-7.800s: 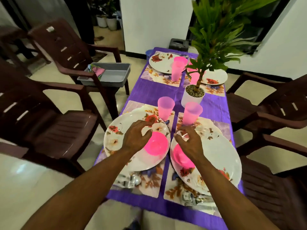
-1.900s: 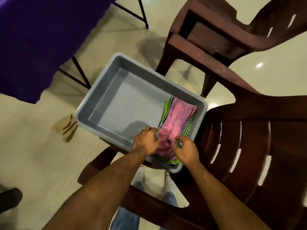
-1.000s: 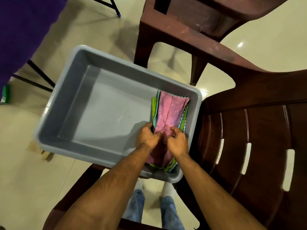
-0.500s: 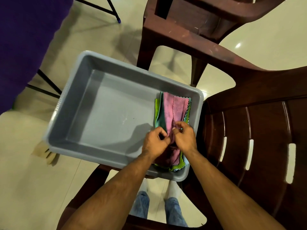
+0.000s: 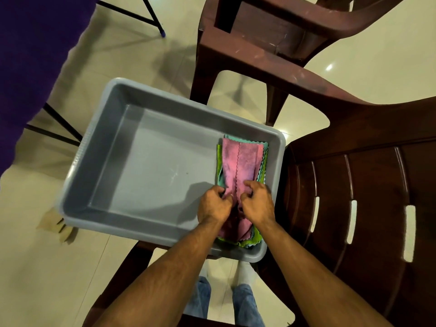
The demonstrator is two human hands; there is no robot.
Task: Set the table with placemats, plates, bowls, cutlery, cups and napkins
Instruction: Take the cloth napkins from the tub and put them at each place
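**Picking the Pink Napkin**

Both of my hands have a grip on the pink napkin [image 5: 238, 161] now. The left hand [image 5: 213, 206] pinches its near left side with curled fingers. The right hand [image 5: 257, 204] pinches its near right side the same way. The two hands sit just beside each other, down inside the grey tub [image 5: 151, 171].

The pink napkin lies on top of a small pile of napkins [image 5: 250, 241]. Green and blue-green edges peek out from under it. The pile sits at the right end of the tub, close to the wall. The rest of the tub floor is bare. The tub rests on the arms of a brown chair [image 5: 354, 185], and another brown chair [image 5: 271, 43] stands behind it.

A moment ago my fingers were close together in the middle of the cloth, fiddling with the fold. Now they have moved a little apart and each one holds its own side. I think that means the top napkin is sorted out from the others and ready to lift.

A bit of the purple tablecloth [image 5: 30, 62] shows at the top left. That surface is where the napkin has to go. Napkins look like the last things still in the tub, so I think the task is near its end.
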